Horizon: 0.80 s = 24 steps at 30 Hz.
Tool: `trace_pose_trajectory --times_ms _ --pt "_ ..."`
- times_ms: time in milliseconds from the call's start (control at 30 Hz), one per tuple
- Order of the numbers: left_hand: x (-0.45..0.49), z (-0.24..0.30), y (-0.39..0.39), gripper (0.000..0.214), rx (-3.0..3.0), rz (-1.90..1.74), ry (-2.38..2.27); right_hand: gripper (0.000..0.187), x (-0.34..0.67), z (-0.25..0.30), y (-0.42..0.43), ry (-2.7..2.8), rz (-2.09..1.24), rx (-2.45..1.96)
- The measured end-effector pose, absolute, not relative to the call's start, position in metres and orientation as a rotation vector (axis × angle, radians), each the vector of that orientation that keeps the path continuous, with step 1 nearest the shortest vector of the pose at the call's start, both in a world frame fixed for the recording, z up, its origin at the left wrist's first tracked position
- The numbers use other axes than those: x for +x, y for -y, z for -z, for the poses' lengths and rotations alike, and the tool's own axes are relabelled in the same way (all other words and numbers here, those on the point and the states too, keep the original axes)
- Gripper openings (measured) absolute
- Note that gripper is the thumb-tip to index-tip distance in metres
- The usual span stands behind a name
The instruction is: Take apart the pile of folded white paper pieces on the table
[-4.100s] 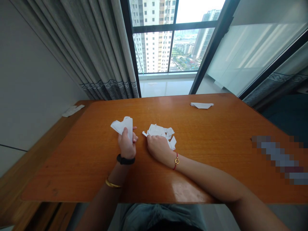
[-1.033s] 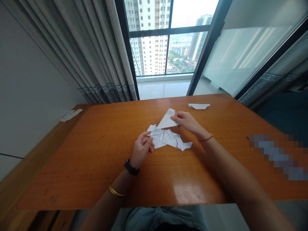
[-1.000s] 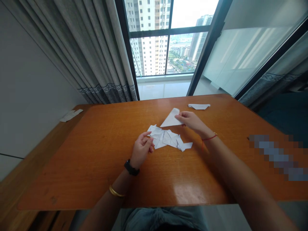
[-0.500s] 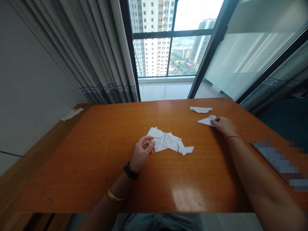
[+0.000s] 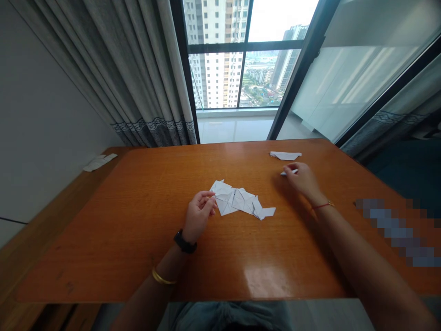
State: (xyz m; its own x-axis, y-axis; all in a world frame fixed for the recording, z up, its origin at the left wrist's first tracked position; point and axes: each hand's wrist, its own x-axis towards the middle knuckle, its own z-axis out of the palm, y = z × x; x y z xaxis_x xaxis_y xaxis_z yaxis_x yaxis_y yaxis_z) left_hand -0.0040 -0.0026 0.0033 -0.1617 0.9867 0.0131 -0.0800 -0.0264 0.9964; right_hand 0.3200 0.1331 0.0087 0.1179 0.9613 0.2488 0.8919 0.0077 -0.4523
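My right hand (image 5: 303, 183) pinches a folded piece of white paper (image 5: 290, 173), raised a little over the right part of the table; the fingers cover most of it. My left hand (image 5: 199, 214) has loosely bent fingers with the index finger reaching out. Its fingertips are at the left edge of a white folded-paper assembly (image 5: 237, 199), made of several overlapping pieces lying flat mid-table. Whether they touch it I cannot tell. A narrow strip-like folded paper (image 5: 285, 156) lies just beyond my right hand.
The brown wooden table (image 5: 155, 257) reaches to a window wall. More white paper (image 5: 99, 162) rests on the ledge at the far left. A blurred-out flat object (image 5: 396, 230) lies at the right edge. Grey curtains (image 5: 138, 69) hang behind on the left.
My right hand has lifted the folded paper off the table and moved it left and toward me. My left hand has shifted slightly left, off the top of the assembly to its edge.
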Motion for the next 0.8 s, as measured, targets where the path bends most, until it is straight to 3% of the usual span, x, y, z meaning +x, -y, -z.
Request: trace_pose_trajectory --times_ms 100,233,333,500,667,800 --pt "-0.004 -0.003 0.003 0.031 1.058 -1.332 -1.244 0.038 0.269 -0.012 -0.107 2.240 -0.756 -1.595" --pt "-0.006 -0.002 0.001 0.037 0.995 -1.278 -1.228 0.032 0.227 -0.007 -0.091 2.436 -0.610 -1.573" --pt "-0.009 -0.002 0.001 0.043 0.896 -1.078 -1.212 0.023 0.218 -0.014 -0.087 2.409 -0.714 -1.558" --pt "-0.009 -0.005 0.004 0.064 0.649 -0.685 -0.898 0.014 0.209 -0.042 -0.064 2.295 -0.568 -1.057" --pt "-0.002 -0.009 0.006 0.058 0.591 -0.891 -0.736 0.020 0.197 -0.047 -0.045 2.355 -0.523 -0.595" --pt "-0.002 -0.006 0.004 0.057 0.630 -1.104 -0.799 0.016 0.193 -0.040 -0.044 2.246 -0.798 -0.729"
